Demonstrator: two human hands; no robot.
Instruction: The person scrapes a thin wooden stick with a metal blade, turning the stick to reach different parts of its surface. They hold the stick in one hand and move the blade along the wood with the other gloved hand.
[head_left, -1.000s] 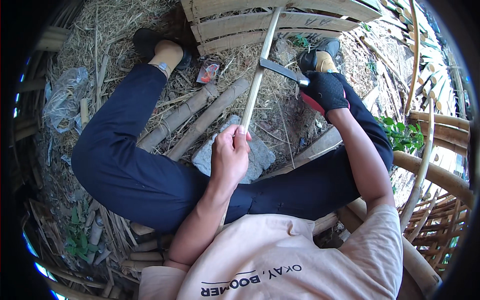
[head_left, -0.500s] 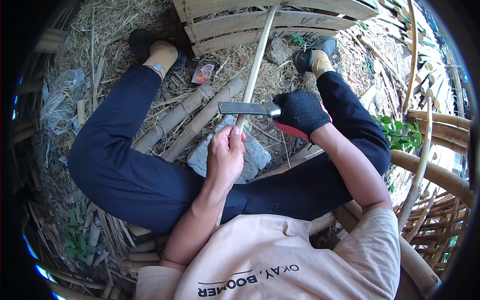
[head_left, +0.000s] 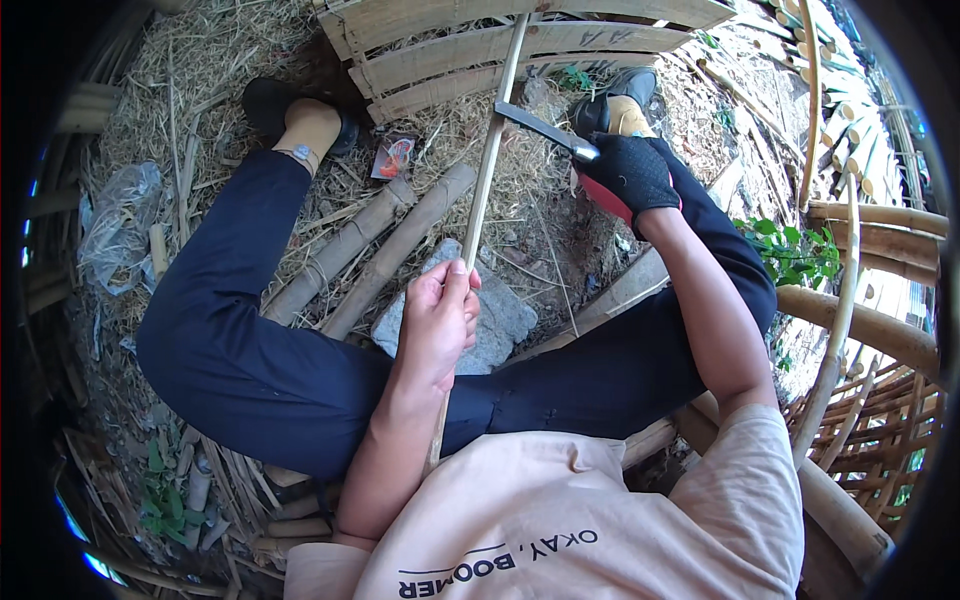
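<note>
A long, pale bamboo strip (head_left: 487, 172) runs from my lap up to the wooden crate at the far side. My bare left hand (head_left: 439, 318) is closed round its lower part, thumb on top, above a grey stone block (head_left: 497, 322). In a black and pink glove, my right hand (head_left: 632, 178) grips a flat-bladed knife (head_left: 548, 130), whose handle is mostly hidden in the fist. The blade points left, and its tip end lies at the strip, well beyond my left hand. Whether the edge cuts into the strip I cannot tell.
The slatted wooden crate (head_left: 520, 50) stands beyond my feet. Two bamboo poles (head_left: 400, 250) lie left of the stone on straw-strewn ground. A crumpled clear plastic bag (head_left: 122, 225) is at far left. Cut bamboo (head_left: 858, 150) is stacked at right, near a green plant (head_left: 790, 252) and a woven bamboo basket (head_left: 870, 440).
My right hand has moved the knife away from me along the strip, from just above my left hand toward the crate. The blade has tilted. My left hand keeps its hold.
</note>
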